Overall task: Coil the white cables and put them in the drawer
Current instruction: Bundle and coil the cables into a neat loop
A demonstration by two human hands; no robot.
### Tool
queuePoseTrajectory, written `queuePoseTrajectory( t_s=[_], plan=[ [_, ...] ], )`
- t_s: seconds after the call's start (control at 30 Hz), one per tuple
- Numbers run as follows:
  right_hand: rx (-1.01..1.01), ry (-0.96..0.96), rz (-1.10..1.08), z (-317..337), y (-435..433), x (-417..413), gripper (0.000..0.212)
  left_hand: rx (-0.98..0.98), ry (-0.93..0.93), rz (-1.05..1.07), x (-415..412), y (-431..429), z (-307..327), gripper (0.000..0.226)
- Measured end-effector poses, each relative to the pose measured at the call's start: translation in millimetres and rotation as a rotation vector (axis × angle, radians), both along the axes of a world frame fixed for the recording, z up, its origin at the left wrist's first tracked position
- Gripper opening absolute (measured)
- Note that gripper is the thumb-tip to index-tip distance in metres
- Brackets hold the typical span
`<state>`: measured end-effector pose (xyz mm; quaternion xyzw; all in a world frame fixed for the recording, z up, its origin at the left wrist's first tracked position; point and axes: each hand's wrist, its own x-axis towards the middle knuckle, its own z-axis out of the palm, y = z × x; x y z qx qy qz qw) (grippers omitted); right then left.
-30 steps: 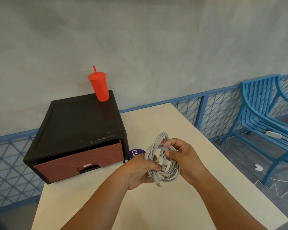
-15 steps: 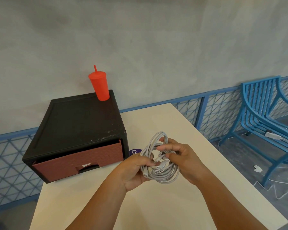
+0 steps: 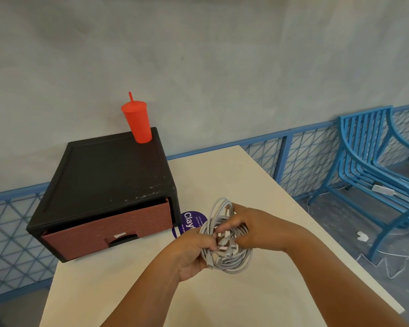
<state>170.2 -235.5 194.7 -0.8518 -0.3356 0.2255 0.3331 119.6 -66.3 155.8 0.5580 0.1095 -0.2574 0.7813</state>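
A bundle of coiled white cables (image 3: pixel 232 263) hangs above the cream table (image 3: pixel 234 185), held between both hands. My left hand (image 3: pixel 191 251) grips the coil's left side from below. My right hand (image 3: pixel 253 228) holds the right side, its fingers reaching into the middle of the loops among the plug ends. To the left stands a black drawer unit (image 3: pixel 109 175); its reddish-brown drawer (image 3: pixel 109 230) is pulled out only slightly at its left end.
A red tumbler with a straw (image 3: pixel 137 121) stands on the unit's back right corner. A purple round sticker (image 3: pixel 190 221) lies on the table beside the unit. Blue metal chairs (image 3: pixel 373 166) and loose white cables on the floor are at the right.
My right fingers have slid further into the coil's middle and the bundle has turned slightly in my hands. The drawer unit has not moved.
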Motion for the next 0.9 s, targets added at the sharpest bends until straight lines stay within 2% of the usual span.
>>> queuePoseTrajectory(
  t_s=[0.2, 0.3, 0.4, 0.53, 0.73, 0.83, 0.9],
  plan=[
    [-0.189, -0.288, 0.08, 0, 10, 0, 0.039, -0.005, -0.008, 0.097, 2, -1, -3, 0.043],
    [-0.22, -0.439, 0.016, -9, 20, -4, 0.039, 0.003, -0.04, 0.154, 3, 4, -3, 0.041],
    [-0.207, -0.503, -0.042, -22, 27, -5, 0.039, 0.022, -0.047, 0.189, 4, 9, -1, 0.039],
    [-0.222, -0.603, -0.055, -31, 33, -8, 0.035, 0.079, -0.044, 0.199, 6, 12, 2, 0.049],
    [-0.21, -0.659, -0.082, -40, 34, -13, 0.031, 0.218, 0.014, 0.282, 7, 12, -1, 0.031],
    [-0.19, -0.701, -0.094, -47, 33, -13, 0.025, 0.211, 0.027, 0.282, 8, 9, 0, 0.029],
    [-0.138, -0.806, -0.129, -53, 31, -11, 0.025, 0.187, 0.037, 0.258, 9, 9, 0, 0.03]
  ],
)
